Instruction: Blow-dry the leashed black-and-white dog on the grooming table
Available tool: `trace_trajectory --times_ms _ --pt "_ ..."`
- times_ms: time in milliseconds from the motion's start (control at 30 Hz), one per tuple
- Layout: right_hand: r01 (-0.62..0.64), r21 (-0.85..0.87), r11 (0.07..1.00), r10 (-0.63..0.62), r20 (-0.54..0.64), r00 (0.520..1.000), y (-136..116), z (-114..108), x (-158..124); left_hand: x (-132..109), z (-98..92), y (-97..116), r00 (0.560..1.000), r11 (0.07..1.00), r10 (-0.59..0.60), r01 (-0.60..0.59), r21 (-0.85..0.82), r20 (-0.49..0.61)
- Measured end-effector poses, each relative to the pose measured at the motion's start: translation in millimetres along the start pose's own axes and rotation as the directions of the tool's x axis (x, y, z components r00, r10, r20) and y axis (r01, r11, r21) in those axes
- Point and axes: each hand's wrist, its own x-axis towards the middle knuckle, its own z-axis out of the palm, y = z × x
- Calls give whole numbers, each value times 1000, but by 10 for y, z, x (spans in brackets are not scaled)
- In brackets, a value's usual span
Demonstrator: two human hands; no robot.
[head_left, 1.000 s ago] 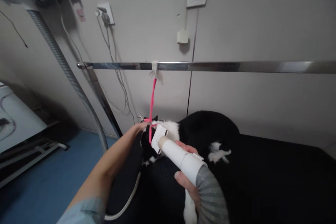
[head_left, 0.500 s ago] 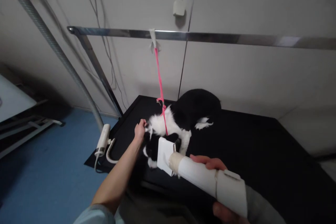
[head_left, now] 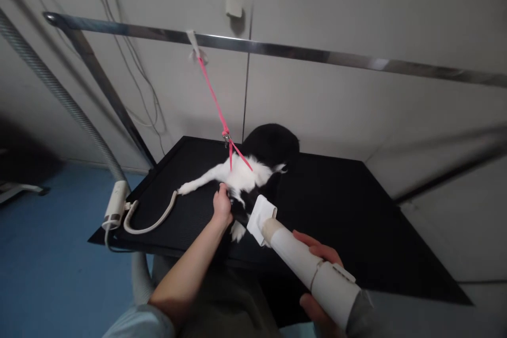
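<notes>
A small black and white animal (head_left: pixel 253 174) lies on a black table (head_left: pixel 356 222), tied by a pink leash (head_left: pixel 216 100) to a metal bar (head_left: pixel 317 55) overhead. My left hand (head_left: pixel 222 206) is closed on the animal's fur at its near side. My right hand (head_left: pixel 317 274) grips a white blower nozzle (head_left: pixel 301 259), whose flat mouth points at the animal's lower body. One white foreleg stretches out to the left.
A grey ribbed hose (head_left: pixel 59 95) runs down the left side past a slanted metal post (head_left: pixel 106 95). A white handset with a curled cord (head_left: pixel 119 206) hangs at the table's left edge. Blue floor (head_left: pixel 47 248) lies to the left; the wall stands close behind.
The view has dropped and swung right. The animal has stretched a foreleg to the left. My left hand has shifted from its head end to its body; the nozzle has come closer to it.
</notes>
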Motion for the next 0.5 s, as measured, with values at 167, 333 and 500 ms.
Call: trace_trajectory --times_ms 167,333,500 --pt "4 -40 999 -4 10 1000 75 -212 -360 -34 -153 127 992 995 70 -77 -61 -101" --pt "122 282 952 -112 -51 992 164 144 -356 93 -42 763 882 882 471 -471 -33 12" --pt "185 230 955 -185 -20 982 101 430 -187 -42 194 787 960 963 270 -269 -28 77"
